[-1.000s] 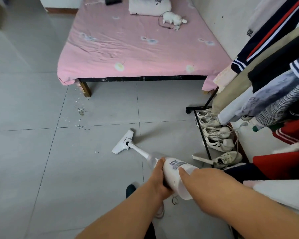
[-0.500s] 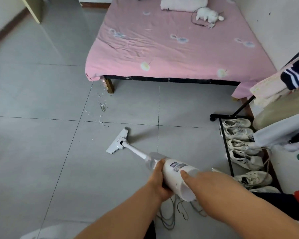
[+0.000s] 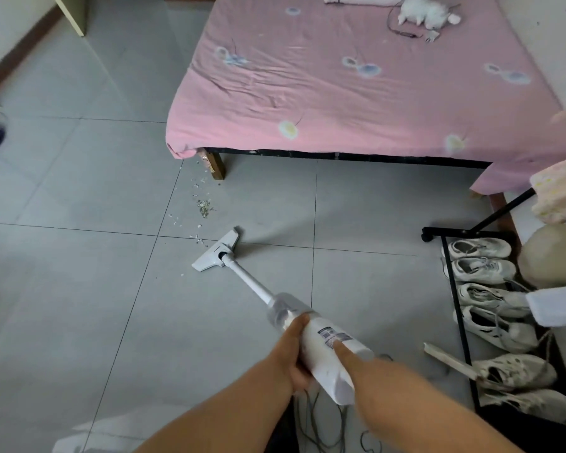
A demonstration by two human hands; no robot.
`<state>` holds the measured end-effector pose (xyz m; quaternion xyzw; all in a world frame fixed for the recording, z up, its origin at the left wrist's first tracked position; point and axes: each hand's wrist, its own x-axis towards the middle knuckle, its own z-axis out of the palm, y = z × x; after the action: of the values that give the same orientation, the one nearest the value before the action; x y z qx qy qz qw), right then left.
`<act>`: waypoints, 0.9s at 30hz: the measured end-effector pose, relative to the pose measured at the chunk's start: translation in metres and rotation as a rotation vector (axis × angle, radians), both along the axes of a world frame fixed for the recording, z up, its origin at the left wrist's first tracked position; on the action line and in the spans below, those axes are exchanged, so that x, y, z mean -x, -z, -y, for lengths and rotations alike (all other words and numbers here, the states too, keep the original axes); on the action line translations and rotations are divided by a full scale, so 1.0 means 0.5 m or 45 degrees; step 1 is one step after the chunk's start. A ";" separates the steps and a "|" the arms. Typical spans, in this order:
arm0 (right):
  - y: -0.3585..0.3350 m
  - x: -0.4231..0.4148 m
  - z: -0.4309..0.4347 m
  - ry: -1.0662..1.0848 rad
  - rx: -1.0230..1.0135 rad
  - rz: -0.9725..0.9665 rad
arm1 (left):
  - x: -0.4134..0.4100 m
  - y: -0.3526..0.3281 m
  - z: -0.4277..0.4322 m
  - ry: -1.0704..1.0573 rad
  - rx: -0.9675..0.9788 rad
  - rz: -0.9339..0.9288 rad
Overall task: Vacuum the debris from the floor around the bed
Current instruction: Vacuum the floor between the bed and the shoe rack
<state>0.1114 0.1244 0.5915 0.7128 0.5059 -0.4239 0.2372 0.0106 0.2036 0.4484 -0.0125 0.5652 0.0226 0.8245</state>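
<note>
Head cam, looking down at grey tile floor (image 3: 62,315). Both hands on white stick vacuum (image 3: 324,351). Left hand (image 3: 293,354) wrapped round the body from the left, fingers closed on it just behind the clear dust cup. Right hand (image 3: 356,364) laid over the rear of the body, index finger stretched fwd along the top by the label; grip looks closed, underside hidden. Tube slopes down and fwd-left to the head (image 3: 214,253), which sits flat on the tile near a grout crossing.

Debris (image 3: 203,206): small pale bits w/ a denser greyish clump, scattered from the wooden bed leg (image 3: 217,165) down toward the head. Nearest bits lie just beside the head's front edge; a few specks to its left-rear too.

Bed (image 3: 340,93) w/ pink sheet fills top centre. White plush toy (image 3: 425,13) + thin cable near far edge. Right side: black rack (image 3: 455,289) w/ row of white shoes (image 3: 481,269). Grey cord (image 3: 321,423) looped on floor under the arms.
</note>
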 end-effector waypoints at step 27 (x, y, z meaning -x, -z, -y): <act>-0.082 -0.233 0.001 -0.065 -0.208 -0.036 | -0.242 -0.123 -0.011 0.257 -0.048 -0.007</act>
<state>0.2281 0.1237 0.6325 0.7106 0.5601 -0.3850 0.1821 0.1314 0.2091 0.5098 0.0601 0.5654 -0.0498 0.8211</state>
